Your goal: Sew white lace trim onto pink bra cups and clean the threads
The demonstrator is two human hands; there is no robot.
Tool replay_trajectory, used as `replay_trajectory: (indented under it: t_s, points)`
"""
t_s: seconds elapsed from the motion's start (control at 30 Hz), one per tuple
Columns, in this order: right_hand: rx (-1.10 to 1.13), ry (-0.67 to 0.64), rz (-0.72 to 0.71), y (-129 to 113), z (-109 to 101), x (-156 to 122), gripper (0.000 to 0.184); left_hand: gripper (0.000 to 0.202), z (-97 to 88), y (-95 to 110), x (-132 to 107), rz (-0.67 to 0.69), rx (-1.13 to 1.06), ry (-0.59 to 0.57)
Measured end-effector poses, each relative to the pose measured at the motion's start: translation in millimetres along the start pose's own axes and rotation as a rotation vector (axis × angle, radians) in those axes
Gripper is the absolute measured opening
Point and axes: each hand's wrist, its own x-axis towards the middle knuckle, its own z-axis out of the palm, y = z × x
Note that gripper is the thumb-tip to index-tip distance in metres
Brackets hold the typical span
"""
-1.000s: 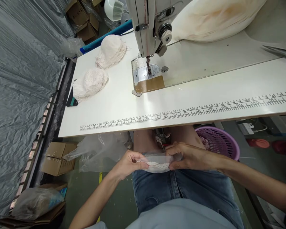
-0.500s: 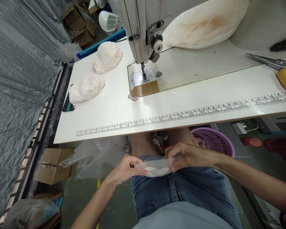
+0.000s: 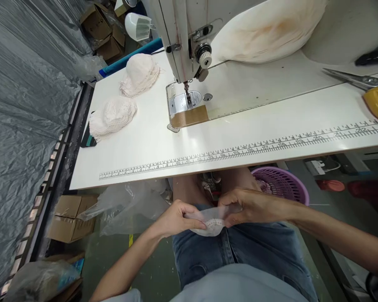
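Over my lap, below the table edge, both hands pinch a small white lace-edged fabric piece (image 3: 211, 222). My left hand (image 3: 176, 218) grips its left side with fingers closed. My right hand (image 3: 250, 206) pinches its right side. The piece is bunched between them, above my denim shorts (image 3: 239, 247). On the white table (image 3: 239, 130) stands the sewing machine (image 3: 182, 37), its needle and plate (image 3: 185, 98) bare. Two stacks of similar white lace pieces lie at the table's left: one near the edge (image 3: 113, 117), one farther back (image 3: 140, 75).
A purple basket (image 3: 283, 184) sits under the table at my right knee. Scissors with yellow handles (image 3: 368, 90) lie at the table's right. A clear plastic bag (image 3: 129, 205) and cardboard boxes (image 3: 69, 218) are on the floor at left. Grey plastic sheeting (image 3: 22, 105) hangs left.
My hands have moved closer together, bunching the fabric piece, which was stretched wider before. The view has shifted slightly left.
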Motion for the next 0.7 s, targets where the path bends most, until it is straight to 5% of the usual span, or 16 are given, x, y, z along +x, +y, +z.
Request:
replay_trajectory:
  t_s: [0.27, 0.7]
  points:
    - [0.239, 0.044, 0.027, 21, 1, -11, 0.032, 0.022, -16.5, -15, -15, -0.097, -0.131, 0.093]
    - [0.315, 0.143, 0.011, 30, 9, -5, 0.026, 0.025, -19.0, -19, -19, -0.089, -0.137, 0.119]
